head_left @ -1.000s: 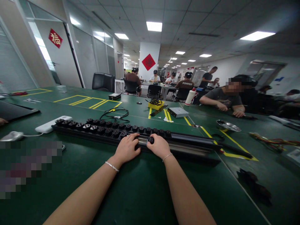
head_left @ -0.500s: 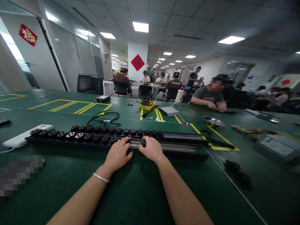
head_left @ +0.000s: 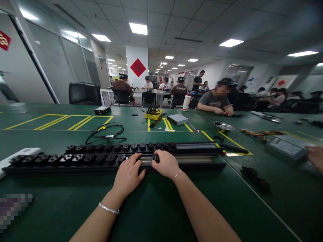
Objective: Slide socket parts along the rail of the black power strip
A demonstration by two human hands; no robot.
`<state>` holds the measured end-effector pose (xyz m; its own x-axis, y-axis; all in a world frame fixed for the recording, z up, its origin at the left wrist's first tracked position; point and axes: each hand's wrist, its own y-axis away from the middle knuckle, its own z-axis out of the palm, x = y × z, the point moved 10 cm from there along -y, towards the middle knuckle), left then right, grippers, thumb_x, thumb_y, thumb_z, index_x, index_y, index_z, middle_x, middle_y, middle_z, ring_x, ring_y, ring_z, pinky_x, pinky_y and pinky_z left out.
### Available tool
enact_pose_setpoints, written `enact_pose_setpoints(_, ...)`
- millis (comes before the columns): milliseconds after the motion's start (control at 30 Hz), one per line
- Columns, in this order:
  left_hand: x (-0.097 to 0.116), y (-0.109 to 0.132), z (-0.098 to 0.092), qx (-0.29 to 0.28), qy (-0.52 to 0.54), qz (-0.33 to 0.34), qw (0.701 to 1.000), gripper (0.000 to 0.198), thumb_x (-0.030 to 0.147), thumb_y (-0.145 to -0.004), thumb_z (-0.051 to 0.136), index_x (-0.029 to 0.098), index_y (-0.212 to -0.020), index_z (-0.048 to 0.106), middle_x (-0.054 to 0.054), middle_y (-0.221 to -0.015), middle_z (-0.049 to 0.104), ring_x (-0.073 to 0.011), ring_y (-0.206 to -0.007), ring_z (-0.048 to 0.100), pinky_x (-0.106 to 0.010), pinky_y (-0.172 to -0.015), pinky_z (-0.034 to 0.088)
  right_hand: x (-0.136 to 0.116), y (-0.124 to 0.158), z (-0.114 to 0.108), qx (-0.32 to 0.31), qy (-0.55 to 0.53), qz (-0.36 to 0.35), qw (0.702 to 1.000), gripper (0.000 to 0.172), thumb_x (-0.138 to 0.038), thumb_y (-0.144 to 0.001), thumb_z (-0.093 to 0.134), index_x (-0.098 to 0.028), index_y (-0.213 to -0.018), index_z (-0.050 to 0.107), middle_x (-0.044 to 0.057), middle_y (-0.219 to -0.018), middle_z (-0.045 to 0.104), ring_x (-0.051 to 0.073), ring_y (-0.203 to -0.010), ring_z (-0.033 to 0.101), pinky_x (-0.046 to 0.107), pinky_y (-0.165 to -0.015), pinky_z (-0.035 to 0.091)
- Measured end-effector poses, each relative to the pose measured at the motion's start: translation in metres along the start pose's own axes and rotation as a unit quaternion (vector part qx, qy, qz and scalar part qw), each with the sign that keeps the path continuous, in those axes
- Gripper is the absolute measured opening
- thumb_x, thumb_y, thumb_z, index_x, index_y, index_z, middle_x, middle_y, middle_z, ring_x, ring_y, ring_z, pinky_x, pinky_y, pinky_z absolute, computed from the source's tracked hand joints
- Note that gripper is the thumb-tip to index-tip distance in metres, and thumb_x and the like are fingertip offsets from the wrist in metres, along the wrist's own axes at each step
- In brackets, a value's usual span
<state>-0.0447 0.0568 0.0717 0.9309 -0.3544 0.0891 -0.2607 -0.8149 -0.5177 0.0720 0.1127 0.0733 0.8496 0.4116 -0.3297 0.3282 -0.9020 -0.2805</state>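
Note:
Two long black rails lie side by side on the green table, each with a row of black plug-like pieces with metal prongs. My left hand [head_left: 128, 173] rests on the near rail [head_left: 50, 170], fingers stretched over it by the last piece of its row, thumb apart. Just to its right, my right hand [head_left: 166, 164] pinches a small black plug-like piece [head_left: 156, 157] at the same rail's bare, shiny channel [head_left: 194, 158]. The fingers partly cover this piece, so whether it sits in the channel I cannot tell. Behind runs the far rail [head_left: 196, 146].
A white power strip [head_left: 25, 153] lies by the rails' left end. Beyond them are a black cable [head_left: 104, 134], a yellow box [head_left: 153, 115], a grey metal box [head_left: 177, 119] and a metal bowl [head_left: 224, 126]. Another person's hand [head_left: 316, 156] is near a power supply [head_left: 287, 147].
My view has shifted, so the background sits further left. Another person's hand now shows at the right edge. My hands keep nearly the same place on the rail.

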Motion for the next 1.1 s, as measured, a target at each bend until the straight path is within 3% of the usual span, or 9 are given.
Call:
enact_pose_setpoints(367, 0.006, 0.001, 0.001, 0.027, -0.001, -0.025, 0.999, 0.013, 0.026, -0.076, 0.051, 0.019, -0.084, 0.057, -0.012, -0.125, 0.052, -0.0279, -0.113, 0.050, -0.044, -0.089, 0.042, 0.000, 0.002, -0.005, 0.006, 0.001, 0.022, 1.000, 0.025, -0.031, -0.073, 0.053, -0.020, -0.095, 0.060, 0.005, -0.092, 0.065, 0.018, -0.089, 0.056, 0.026, -0.081, 0.037)
enact_pose_setpoints(700, 0.003, -0.002, 0.000, 0.048, 0.009, -0.027, 0.998, 0.013, 0.031, -0.074, 0.052, 0.021, -0.079, 0.058, -0.010, -0.120, 0.055, -0.0287, -0.109, 0.051, -0.045, -0.087, 0.042, -0.004, 0.008, -0.007, 0.042, 0.009, -0.006, 0.999, 0.026, -0.030, -0.075, 0.052, -0.020, -0.098, 0.060, 0.004, -0.099, 0.064, 0.017, -0.094, 0.055, 0.029, -0.087, 0.036)
enact_pose_setpoints(800, 0.003, -0.001, 0.000, 0.051, 0.011, -0.029, 0.998, 0.017, 0.031, -0.074, 0.052, 0.022, -0.088, 0.058, -0.009, -0.119, 0.055, -0.0284, -0.110, 0.050, -0.044, -0.087, 0.041, -0.005, 0.010, -0.007, 0.049, 0.005, -0.009, 0.999, 0.028, -0.032, -0.076, 0.053, -0.020, -0.101, 0.058, 0.004, -0.103, 0.062, 0.017, -0.098, 0.053, 0.030, -0.089, 0.035)
enact_pose_setpoints(967, 0.003, -0.001, 0.000, 0.056, 0.022, -0.033, 0.998, 0.041, 0.031, -0.076, 0.050, 0.021, -0.116, 0.049, -0.010, -0.119, 0.056, -0.0276, -0.111, 0.050, -0.044, -0.090, 0.039, -0.004, 0.014, -0.012, 0.093, 0.005, 0.009, 0.996, 0.031, -0.037, -0.080, 0.049, -0.020, -0.105, 0.057, 0.006, -0.105, 0.060, 0.018, -0.099, 0.050, 0.030, -0.088, 0.035)
enact_pose_setpoints(1100, 0.003, -0.001, 0.003, 0.048, 0.011, -0.031, 0.998, 0.044, 0.032, -0.076, 0.050, 0.022, -0.119, 0.048, -0.010, -0.125, 0.053, -0.0284, -0.117, 0.045, -0.046, -0.092, 0.037, -0.005, 0.017, -0.014, 0.114, 0.013, 0.010, 0.993, 0.026, -0.035, -0.080, 0.050, -0.021, -0.100, 0.058, 0.005, -0.098, 0.058, 0.018, -0.094, 0.050, 0.030, -0.084, 0.036)
